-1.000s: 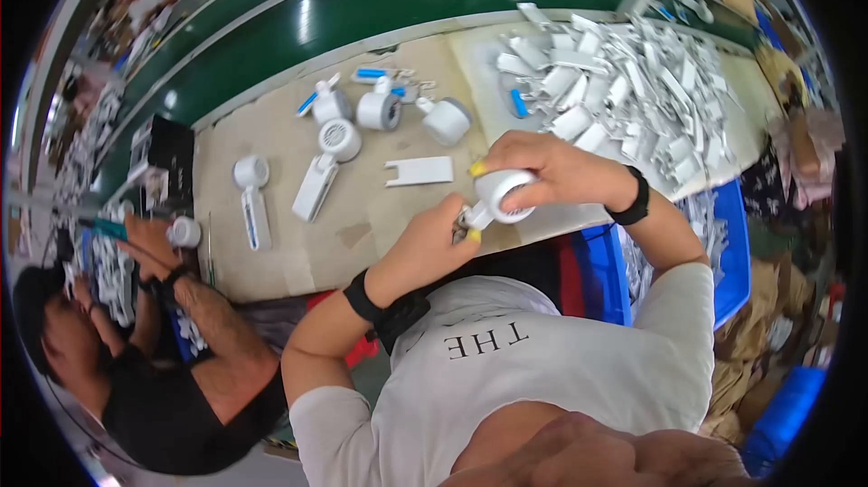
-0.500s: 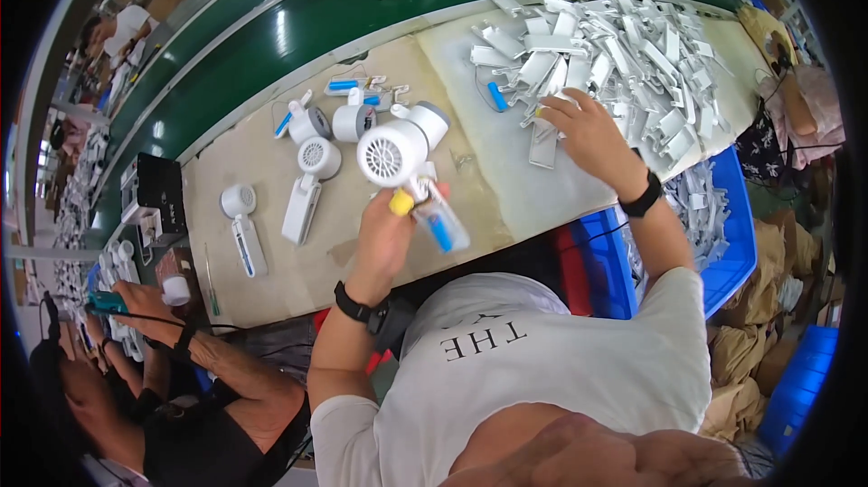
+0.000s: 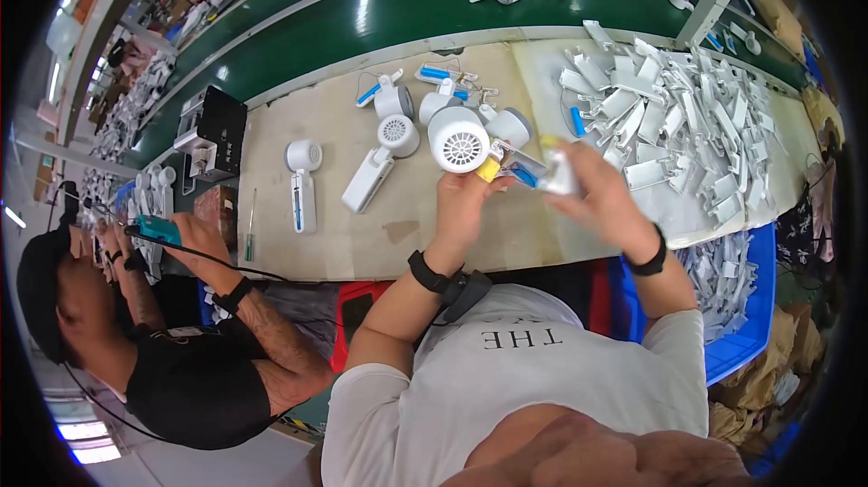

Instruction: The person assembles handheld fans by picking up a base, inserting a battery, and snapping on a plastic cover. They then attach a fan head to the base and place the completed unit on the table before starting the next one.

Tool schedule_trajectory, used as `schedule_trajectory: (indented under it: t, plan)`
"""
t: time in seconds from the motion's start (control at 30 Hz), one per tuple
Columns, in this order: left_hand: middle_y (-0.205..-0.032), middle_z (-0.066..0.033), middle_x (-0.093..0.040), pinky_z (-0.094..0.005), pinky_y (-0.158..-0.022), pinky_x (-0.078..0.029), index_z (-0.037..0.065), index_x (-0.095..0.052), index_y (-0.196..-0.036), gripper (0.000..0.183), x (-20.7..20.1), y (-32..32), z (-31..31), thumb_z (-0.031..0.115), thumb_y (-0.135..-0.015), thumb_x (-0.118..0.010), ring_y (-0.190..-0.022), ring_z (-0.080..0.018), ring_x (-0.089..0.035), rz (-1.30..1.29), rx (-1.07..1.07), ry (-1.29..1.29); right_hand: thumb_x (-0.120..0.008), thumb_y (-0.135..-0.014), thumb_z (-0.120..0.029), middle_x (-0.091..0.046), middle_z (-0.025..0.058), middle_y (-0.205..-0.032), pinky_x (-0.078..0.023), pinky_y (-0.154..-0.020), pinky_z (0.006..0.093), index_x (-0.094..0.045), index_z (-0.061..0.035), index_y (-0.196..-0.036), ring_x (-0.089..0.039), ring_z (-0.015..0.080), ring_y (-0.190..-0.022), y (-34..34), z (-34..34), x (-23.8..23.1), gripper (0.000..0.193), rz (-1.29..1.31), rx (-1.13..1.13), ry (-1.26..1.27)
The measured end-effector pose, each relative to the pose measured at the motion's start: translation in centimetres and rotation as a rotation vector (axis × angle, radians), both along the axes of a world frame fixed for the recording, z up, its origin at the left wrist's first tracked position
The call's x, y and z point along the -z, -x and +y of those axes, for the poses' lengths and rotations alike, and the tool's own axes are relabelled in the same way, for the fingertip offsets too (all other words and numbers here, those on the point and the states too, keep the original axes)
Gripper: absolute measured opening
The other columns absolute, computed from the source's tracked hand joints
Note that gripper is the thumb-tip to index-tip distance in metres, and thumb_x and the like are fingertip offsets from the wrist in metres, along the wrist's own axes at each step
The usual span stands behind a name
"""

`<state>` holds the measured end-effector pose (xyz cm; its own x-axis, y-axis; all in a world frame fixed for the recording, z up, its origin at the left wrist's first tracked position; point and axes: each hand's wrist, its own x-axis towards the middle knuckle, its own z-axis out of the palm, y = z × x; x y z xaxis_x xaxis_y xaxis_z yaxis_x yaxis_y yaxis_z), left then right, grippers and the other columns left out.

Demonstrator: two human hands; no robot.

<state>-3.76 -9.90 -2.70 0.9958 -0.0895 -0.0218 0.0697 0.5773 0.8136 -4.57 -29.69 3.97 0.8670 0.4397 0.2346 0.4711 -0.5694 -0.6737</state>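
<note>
My left hand [image 3: 459, 207] is closed around the base of a white handheld fan [image 3: 459, 139], whose round grille faces up. Yellow covers wrap some of my fingertips. The fan's handle lies open toward the right, with a blue battery [image 3: 523, 174] and wires inside. Against that open handle, my right hand [image 3: 599, 190] grips a white plastic handle cover [image 3: 562, 178], blurred by motion. Just behind the held fan lie other fans, one with a blue battery [image 3: 438, 74] exposed. A fan with its handle closed [image 3: 366, 181] rests left of my left hand.
A large heap of white handle covers [image 3: 651, 125] spreads over the table's right. Below it stands a blue bin [image 3: 755, 333] of similar parts. At left, another person holds a teal power screwdriver [image 3: 155, 229] near a black box [image 3: 221, 139]. A green conveyor [image 3: 362, 12] runs behind.
My right hand has left the heap with a cover and come across to the fan in my left hand. The view has shifted, showing more of the person at left.
</note>
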Motion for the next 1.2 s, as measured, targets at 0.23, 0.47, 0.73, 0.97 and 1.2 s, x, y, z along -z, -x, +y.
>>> schedule_trajectory:
  t: [0.23, 0.47, 0.73, 0.97, 1.2]
  plan:
    - [-0.111, -0.0078, -0.056, -0.0293, -0.082, -0.048, 0.000, -0.050, -0.116, 0.032, 1.2, 1.8, -1.1, 0.010, -0.087, -0.057, -0.098, -0.0157, -0.056, -0.006, -0.070, 0.084, -0.072, -0.062, -0.009, -0.053, 0.0155, -0.118, -0.046, -0.087, 0.0372, -0.048, -0.0036, -0.120, -0.052, 0.0316, -0.108, 0.0, 5.2, 0.6, 0.063, -0.426, 0.090, 0.140]
    - [-0.112, -0.0067, -0.054, -0.0283, -0.086, -0.043, 0.002, -0.047, -0.119, 0.036, 1.6, 1.6, -1.2, 0.005, -0.085, -0.058, -0.100, -0.0140, -0.054, -0.016, -0.273, 0.155, -0.072, -0.062, -0.013, -0.053, 0.0168, -0.117, -0.047, -0.083, 0.0365, -0.048, -0.0041, -0.120, -0.055, 0.0334, -0.099, -0.3, 6.7, 1.6, 0.064, -0.476, 0.097, 0.121]
    - [-0.116, -0.0142, -0.052, -0.0427, -0.093, -0.042, -0.001, -0.042, -0.121, 0.037, -2.5, 1.3, 0.5, 0.013, -0.088, -0.051, -0.105, -0.0277, -0.053, -0.261, -0.219, 0.147, -0.063, -0.083, -0.022, -0.055, -0.0013, -0.075, -0.041, -0.061, 0.0213, -0.059, -0.0006, -0.092, -0.049, 0.0050, -0.070, 0.3, 4.0, 1.0, 0.023, 0.577, -0.018, -0.642]
    - [-0.107, -0.0179, -0.056, -0.0463, -0.090, -0.045, -0.003, -0.046, -0.115, 0.034, -6.1, 1.3, 1.6, 0.011, -0.085, -0.057, -0.101, -0.0315, -0.056, -0.315, -0.169, 0.300, -0.067, -0.076, -0.036, -0.044, 0.0089, -0.059, -0.035, -0.047, 0.0339, -0.049, -0.0048, -0.067, -0.048, 0.0246, -0.052, -1.5, 4.1, -1.0, 0.037, -0.324, -0.256, -0.227]
    - [-0.094, -0.0080, -0.061, -0.0347, -0.077, -0.049, -0.002, -0.049, -0.113, 0.032, -2.7, -2.5, 10.8, 0.009, -0.084, -0.056, -0.083, -0.0208, -0.061, -0.211, -0.406, -0.633, -0.064, -0.075, -0.038, -0.060, 0.0124, -0.070, -0.046, -0.059, 0.0378, -0.061, -0.0064, -0.079, -0.057, 0.0319, -0.065, -10.1, 4.9, 0.6, 0.032, 0.057, -0.399, 0.104]
